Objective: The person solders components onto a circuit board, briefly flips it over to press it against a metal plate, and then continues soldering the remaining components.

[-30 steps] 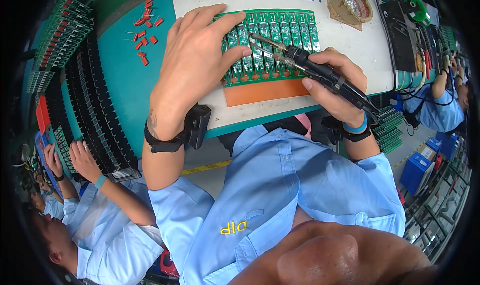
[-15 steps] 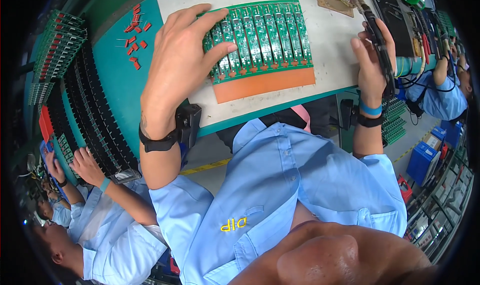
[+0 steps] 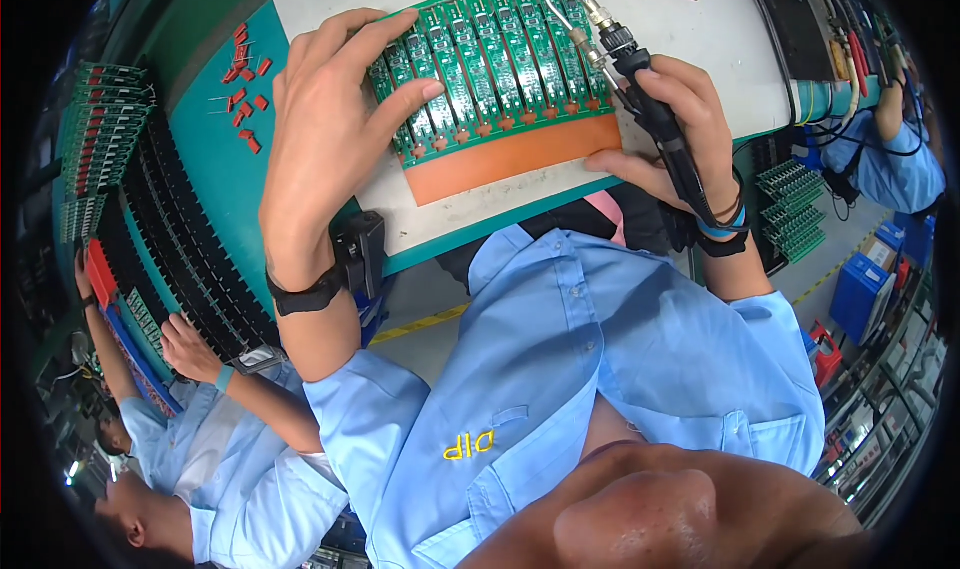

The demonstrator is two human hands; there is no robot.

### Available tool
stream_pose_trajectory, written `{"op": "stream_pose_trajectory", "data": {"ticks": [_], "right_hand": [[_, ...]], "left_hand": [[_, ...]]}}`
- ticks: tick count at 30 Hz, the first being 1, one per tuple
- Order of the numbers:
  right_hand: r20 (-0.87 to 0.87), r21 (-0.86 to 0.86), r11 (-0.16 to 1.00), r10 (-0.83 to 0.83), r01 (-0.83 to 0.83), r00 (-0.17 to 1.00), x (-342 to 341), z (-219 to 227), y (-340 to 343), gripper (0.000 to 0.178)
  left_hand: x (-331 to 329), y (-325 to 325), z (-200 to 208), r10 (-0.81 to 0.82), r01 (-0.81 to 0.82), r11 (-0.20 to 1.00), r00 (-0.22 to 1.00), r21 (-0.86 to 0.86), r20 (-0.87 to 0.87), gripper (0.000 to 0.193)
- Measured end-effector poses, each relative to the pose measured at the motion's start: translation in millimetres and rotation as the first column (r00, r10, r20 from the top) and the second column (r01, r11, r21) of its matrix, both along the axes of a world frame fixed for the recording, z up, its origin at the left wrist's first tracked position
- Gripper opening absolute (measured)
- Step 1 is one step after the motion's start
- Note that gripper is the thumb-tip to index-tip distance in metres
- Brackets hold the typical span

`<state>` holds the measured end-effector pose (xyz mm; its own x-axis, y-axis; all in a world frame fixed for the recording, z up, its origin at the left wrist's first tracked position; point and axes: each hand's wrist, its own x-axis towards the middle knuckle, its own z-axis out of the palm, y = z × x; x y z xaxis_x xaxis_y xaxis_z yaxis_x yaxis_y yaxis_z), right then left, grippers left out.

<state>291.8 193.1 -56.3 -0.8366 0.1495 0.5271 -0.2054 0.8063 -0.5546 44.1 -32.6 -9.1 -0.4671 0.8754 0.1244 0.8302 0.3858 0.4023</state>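
A green circuit board panel, made of several narrow strips side by side, lies on the white work surface. An orange strip runs along its near edge. My left hand grips the panel's left side, index finger at the far left corner and thumb over the outer strips. In my right hand is a black soldering iron with a metal feed tube by its front end. It slants across the panel's right end; its tip is cut off by the top of the picture. My right thumb reaches the orange strip's right end.
Loose red components with wire leads lie on the green mat at left. Beyond are black slotted racks and stacked boards. A co-worker's hand is at lower left. Cables hang at right.
My right hand has brought the soldering iron left from the right side to over the panel's right end. My left hand stays on the panel. The whole view has shifted slightly.
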Motion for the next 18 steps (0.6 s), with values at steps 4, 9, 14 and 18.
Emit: {"op": "stream_pose_trajectory", "data": {"ticks": [4, 9, 14, 18], "right_hand": [[-0.013, 0.037, 0.999, -0.001, 0.001, 1.0, 0.7, -2.3, 3.2, 0.09], [-0.063, -0.119, 0.992, -0.053, 0.045, 0.997, -1.6, 4.1, -1.2, 0.074], [-0.135, -0.352, 0.923, 0.112, -0.153, 0.985, -3.2, 21.7, -3.4, 0.059], [0.025, -0.423, 0.905, 0.07, -0.053, 0.997, -11.2, 28.7, -12.8, 0.046]], "left_hand": [[-0.2, -0.1, -2.4, -0.006, 0.006, 0.999, 1.0, 0.049, -0.005, 0.054], [3.0, 2.5, 2.7, 0.015, -0.014, 1.0, 0.999, 0.007, -0.041, 0.052], [5.7, 4.5, 5.6, 0.006, -0.005, 1.0, 1.0, 0.019, -0.03, 0.05], [5.8, 5.0, 5.7, -0.002, 0.003, 0.999, 1.0, 0.034, -0.03, 0.05]]}}
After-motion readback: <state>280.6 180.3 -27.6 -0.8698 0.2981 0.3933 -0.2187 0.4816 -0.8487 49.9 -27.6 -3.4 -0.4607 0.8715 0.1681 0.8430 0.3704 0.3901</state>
